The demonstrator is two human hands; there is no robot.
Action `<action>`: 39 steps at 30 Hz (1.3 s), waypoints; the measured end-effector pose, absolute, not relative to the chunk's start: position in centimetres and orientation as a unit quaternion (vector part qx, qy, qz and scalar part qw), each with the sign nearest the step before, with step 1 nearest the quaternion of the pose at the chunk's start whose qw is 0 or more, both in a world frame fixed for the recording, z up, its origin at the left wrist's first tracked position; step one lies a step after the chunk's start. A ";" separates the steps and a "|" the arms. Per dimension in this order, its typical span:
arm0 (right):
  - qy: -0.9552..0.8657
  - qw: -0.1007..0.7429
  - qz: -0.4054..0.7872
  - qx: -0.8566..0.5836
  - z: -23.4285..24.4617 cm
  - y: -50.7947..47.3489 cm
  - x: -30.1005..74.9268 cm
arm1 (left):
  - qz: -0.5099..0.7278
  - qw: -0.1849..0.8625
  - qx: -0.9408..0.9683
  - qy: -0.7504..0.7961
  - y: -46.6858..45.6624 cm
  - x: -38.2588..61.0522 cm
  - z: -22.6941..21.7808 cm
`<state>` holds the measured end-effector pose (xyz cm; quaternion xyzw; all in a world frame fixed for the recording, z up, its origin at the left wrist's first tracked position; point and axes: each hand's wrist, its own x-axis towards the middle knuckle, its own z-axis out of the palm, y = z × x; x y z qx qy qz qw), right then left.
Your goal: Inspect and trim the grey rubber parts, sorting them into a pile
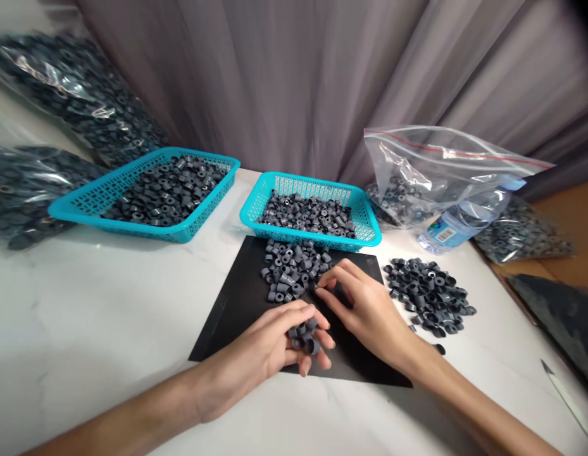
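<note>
A black mat [237, 304] lies on the white table in front of me, with a pile of small grey rubber rings [291, 266] on its far part. My left hand [275, 345] rests palm-in on the mat, its fingers curled around a few grey rings [304, 335]. My right hand [364, 304] sits just right of the pile, fingertips pinched together at the pile's near edge, touching a ring. A second heap of darker rings [429, 294] lies on the bare table to the right of the mat.
Two turquoise baskets hold rings: a larger one [85, 202] at the left and a smaller one [364, 218] behind the mat. An open zip bag [440, 164] and a water bottle [459, 225] stand at the right. Filled plastic bags [75, 95] lie far left. A blade [566, 396] lies near right.
</note>
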<state>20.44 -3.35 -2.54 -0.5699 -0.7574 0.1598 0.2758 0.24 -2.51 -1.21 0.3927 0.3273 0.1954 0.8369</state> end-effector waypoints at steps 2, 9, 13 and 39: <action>-0.744 0.285 0.218 -0.564 -1.4 -3.4 21.2 | 0.199 0.838 0.387 0.329 -2.5 0.2 -1.3; -0.644 0.316 0.496 -0.489 0.4 -3.5 21.8 | 0.216 0.834 0.387 0.327 -2.4 0.3 -1.1; -0.632 0.318 0.523 -0.476 0.3 -3.6 21.6 | 0.214 0.819 0.413 0.336 -2.3 0.2 -0.5; -0.653 0.363 0.467 -0.474 0.9 -3.9 21.7 | 0.183 0.813 0.429 0.349 -1.9 -0.2 -0.1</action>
